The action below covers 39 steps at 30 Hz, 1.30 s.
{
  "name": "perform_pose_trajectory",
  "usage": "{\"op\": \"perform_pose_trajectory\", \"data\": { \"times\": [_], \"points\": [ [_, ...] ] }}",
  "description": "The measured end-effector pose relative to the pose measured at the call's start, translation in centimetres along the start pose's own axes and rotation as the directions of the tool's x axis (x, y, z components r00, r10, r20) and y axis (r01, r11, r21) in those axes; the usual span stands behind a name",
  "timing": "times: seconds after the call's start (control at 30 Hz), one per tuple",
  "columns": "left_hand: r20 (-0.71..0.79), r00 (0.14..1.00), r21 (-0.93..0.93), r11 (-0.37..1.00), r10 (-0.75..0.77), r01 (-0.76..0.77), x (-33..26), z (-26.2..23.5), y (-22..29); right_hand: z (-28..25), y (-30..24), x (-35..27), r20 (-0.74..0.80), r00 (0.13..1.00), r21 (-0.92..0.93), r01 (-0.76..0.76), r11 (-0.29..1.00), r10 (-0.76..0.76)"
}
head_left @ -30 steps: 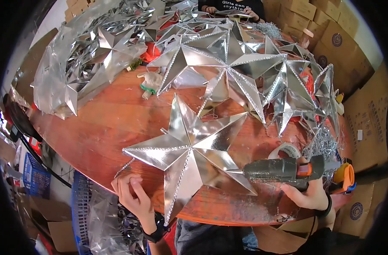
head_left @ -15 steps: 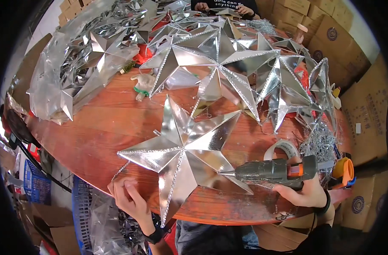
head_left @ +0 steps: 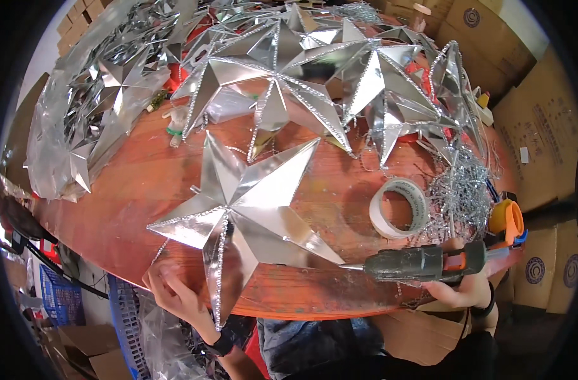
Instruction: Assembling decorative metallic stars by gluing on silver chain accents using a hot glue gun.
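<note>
A silver five-pointed star (head_left: 273, 180) lies on the reddish wooden table, with silver bead trim along two of its ridges. My left hand (head_left: 178, 294) is closed in a pinch beside the star's lower left, on a thin bead strand (head_left: 160, 251) that runs up to the left point. My right hand (head_left: 463, 292) is wrapped round a dark green glue gun (head_left: 406, 263). Its metal nozzle reaches the tip of the star's lower-right point; whether it touches cannot be made out. Part of the right hand is hidden behind the gun.
Beyond lie several bead-trimmed silver stars (head_left: 276, 75) and a plastic bag of stars (head_left: 54, 136) at far left. White tape roll (head_left: 377, 212), tangled silver strands (head_left: 460, 193) and an orange tape holder (head_left: 506, 218) sit right. Cardboard boxes (head_left: 542, 126) stand right; a blue basket (head_left: 121, 316) below left.
The glue gun's nozzle has moved outward along the lower-right point to its tip, uncovering the tape roll. The whole view has shifted, and the person across the table has left the picture.
</note>
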State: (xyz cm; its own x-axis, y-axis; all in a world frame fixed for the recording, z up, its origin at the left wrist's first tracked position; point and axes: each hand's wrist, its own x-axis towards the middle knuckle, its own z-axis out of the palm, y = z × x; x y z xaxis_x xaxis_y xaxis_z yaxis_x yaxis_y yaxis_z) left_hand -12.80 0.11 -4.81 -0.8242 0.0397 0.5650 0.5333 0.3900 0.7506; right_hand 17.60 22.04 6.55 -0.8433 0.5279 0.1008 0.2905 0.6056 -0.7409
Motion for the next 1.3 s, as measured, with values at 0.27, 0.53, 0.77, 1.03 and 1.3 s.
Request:
{"op": "perform_pose_trajectory", "data": {
  "times": [0.27, 0.53, 0.77, 1.03, 1.3],
  "points": [
    [0.001, 1.000, 0.027, 0.999, 0.020, -0.020, 0.1, -0.1, -0.4, -0.3, -0.5, -0.9, 0.048, 0.993, 0.033, -0.112, 0.993, 0.111],
    [0.004, 0.999, 0.042, 0.998, 0.046, -0.046, 0.1, -0.2, -0.8, -0.3, -0.2, -1.3, -0.017, 0.998, 0.031, -0.065, 0.997, 0.065],
    [-0.012, 1.000, 0.013, 1.000, 0.021, -0.020, 0.1, -0.1, -0.3, -0.3, -0.1, -1.4, 0.012, 0.996, 0.031, -0.092, 0.995, 0.092],
    [0.025, 1.000, 0.057, 0.998, 0.004, -0.006, 0.2, -0.5, -0.6, -0.6, -0.2, -1.0, 0.094, 0.992, -0.257, 0.106, 0.961, -0.084],
    [0.022, 0.990, 0.006, 0.991, 0.137, -0.137, 0.5, -0.8, -2.7, -0.8, 2.2, 3.0, -0.202, 0.978, -0.089, -0.062, 0.994, 0.043]
  ]
}}
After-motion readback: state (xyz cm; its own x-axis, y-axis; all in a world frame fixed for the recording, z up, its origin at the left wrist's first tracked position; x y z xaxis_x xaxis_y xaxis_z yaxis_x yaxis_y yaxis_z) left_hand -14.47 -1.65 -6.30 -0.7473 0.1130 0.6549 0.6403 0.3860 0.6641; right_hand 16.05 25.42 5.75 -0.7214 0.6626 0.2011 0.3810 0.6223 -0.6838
